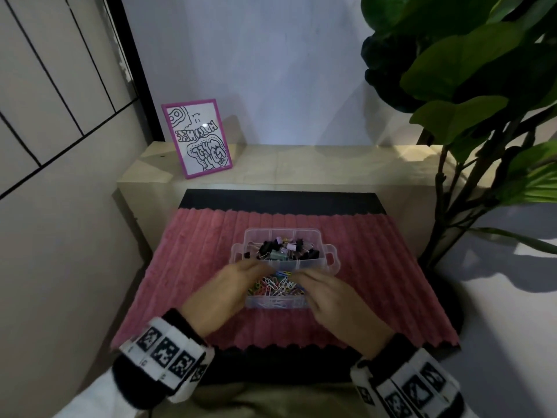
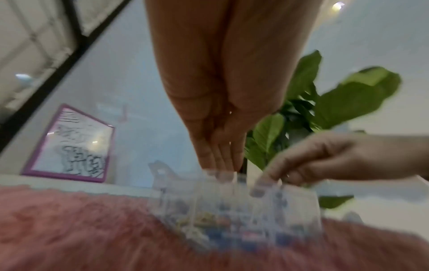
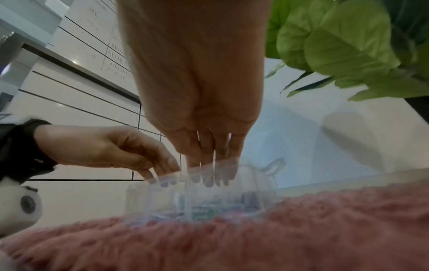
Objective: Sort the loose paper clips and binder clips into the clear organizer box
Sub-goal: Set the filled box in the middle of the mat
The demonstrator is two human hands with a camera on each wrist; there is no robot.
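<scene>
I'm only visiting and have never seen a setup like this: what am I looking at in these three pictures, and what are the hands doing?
There is no machine here: a person works with two bare hands and wears three cameras. The wide picture comes from a camera on the head, looking down. The other two come from cameras strapped to each wrist, looking along the hand, so they are close and blurry.

On a pink ribbed mat stands a clear organizer box. Its far compartment holds binder clips; the near one holds coloured paper clips.

The left hand and the right hand both reach into the near compartment, fingers pointing down among the paper clips. Whether either one is pinching a clip is too blurred to tell.

Behind stand a framed drawing and a leafy plant.
</scene>
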